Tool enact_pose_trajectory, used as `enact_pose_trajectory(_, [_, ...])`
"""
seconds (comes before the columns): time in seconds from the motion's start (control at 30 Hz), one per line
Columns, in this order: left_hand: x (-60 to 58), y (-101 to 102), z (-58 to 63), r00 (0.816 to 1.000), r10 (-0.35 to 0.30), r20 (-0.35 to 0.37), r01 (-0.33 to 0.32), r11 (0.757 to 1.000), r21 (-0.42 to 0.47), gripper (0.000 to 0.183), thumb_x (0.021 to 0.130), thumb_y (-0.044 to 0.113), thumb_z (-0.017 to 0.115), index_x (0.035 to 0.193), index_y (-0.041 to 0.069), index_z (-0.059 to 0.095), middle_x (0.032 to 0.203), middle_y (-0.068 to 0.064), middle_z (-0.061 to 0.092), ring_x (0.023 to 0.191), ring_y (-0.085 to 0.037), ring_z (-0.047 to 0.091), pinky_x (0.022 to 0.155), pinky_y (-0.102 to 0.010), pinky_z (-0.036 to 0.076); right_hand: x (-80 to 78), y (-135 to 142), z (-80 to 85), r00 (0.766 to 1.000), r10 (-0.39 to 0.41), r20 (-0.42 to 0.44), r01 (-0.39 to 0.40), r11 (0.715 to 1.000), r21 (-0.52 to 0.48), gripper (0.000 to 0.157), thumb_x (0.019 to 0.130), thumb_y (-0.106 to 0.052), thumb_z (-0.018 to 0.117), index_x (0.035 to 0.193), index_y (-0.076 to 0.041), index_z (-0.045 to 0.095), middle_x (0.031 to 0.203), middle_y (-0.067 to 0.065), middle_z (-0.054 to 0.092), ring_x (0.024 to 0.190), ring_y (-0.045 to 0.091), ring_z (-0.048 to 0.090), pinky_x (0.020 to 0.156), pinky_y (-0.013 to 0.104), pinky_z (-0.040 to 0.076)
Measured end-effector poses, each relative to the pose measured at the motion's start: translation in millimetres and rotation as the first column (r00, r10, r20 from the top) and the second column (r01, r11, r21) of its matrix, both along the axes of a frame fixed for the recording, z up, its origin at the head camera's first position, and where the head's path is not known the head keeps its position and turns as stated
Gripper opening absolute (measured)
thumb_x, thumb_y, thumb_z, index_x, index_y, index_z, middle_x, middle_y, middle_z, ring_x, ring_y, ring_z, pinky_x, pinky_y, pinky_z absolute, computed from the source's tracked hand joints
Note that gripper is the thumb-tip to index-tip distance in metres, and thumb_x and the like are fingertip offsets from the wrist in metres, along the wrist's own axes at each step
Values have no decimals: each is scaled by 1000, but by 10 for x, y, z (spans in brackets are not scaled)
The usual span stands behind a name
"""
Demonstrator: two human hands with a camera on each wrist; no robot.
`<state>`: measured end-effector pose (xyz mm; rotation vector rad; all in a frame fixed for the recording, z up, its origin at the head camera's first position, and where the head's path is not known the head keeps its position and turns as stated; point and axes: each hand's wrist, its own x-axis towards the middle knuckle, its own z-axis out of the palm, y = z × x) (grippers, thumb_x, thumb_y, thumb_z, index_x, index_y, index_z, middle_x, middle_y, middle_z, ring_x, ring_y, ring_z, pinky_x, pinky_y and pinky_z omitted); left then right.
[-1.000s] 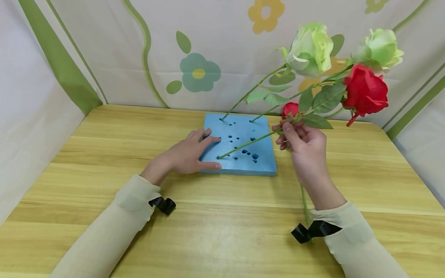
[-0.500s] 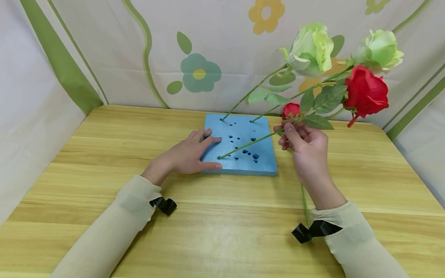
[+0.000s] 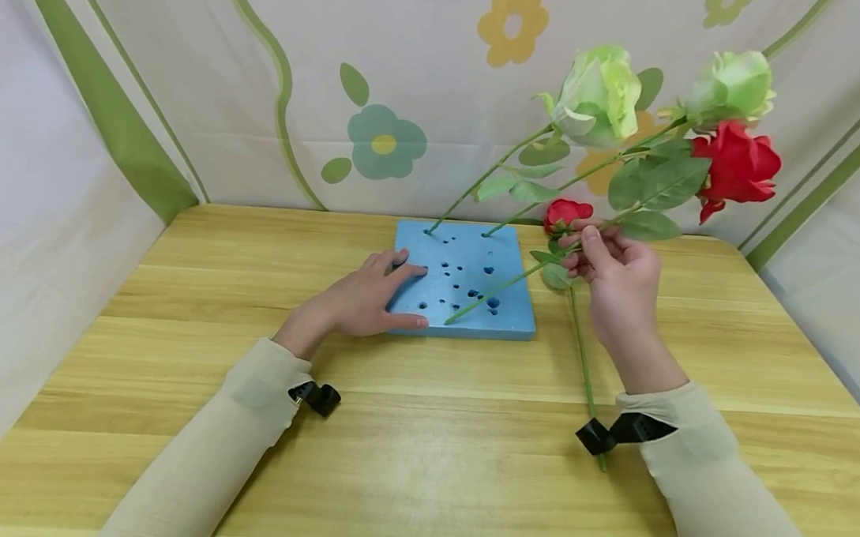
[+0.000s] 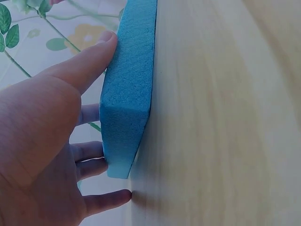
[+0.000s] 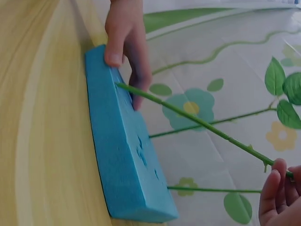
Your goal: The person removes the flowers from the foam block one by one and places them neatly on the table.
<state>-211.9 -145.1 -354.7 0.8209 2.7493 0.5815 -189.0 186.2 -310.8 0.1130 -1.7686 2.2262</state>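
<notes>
Left hand (image 3: 361, 294): fingers spread wide over the left side of the blue block (image 3: 510, 315), thumb along its near left corner, forefinger on the top; place unchanged from half a second earlier.

Blue block: one, square, flat on the table (image 3: 394, 473), holes in its top; not shifted. The near left hole, formerly hidden under a stem end, lay uncovered.

First green rose (image 3: 595, 100): stem in the far left hole, leaning right; unmoved.

Second red rose (image 3: 565, 215): lying right of the block, head far, stem running near beneath the right wrist; more of its leaves and stem showed than earlier.

Right hand (image 3: 624, 287): thumb and fingers pinching the stem of the held red rose; shifted right since the earlier frame.

Second green rose (image 3: 735, 88): stem in the far right hole, leaning right.

Held red rose (image 3: 742, 165): tilted, bloom far right, carried farther right than before; stem end out of the near left hole, now at the block's near edge. Whether it touched could not be told.

Edges and room: block close to the table's far edge, just before the patterned cloth (image 3: 451, 79); table surface extending broadly left of the left hand, between the sleeves, and right of the right hand.
</notes>
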Motion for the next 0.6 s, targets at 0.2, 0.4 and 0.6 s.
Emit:
enact_pose_trajectory(0.2, [20,-1,19,1000,2,7,-2,1000,1,86,98,61,68,167,22,34,178,-17,12,165,-38,17,126,-61,33,-100,228,-43,993,58,105,-52,997,-60,23,104,-21,67,112,0,70,88,6,74,72,16,64,66,21,57])
enact_pose_trajectory(0.4, [29,4,24,1000,4,5,-4,1000,-5,86,98,62,67,167,22,34,178,-17,12,165,-39,17,126,-61,33,-135,469,-47,975,123,185,-129,991,26,22,107,-24,63,115,-8,75,84,2,75,70,14,60,64,21,54])
enact_pose_trajectory(0.6, [42,5,32,1000,0,3,0,1000,1,86,98,60,68,167,21,34,178,-18,12,165,-39,17,127,-62,33,-168,659,-59,939,109,326,-189,956,225,32,110,-25,57,130,-1,67,80,-3,73,68,10,56,61,21,51])
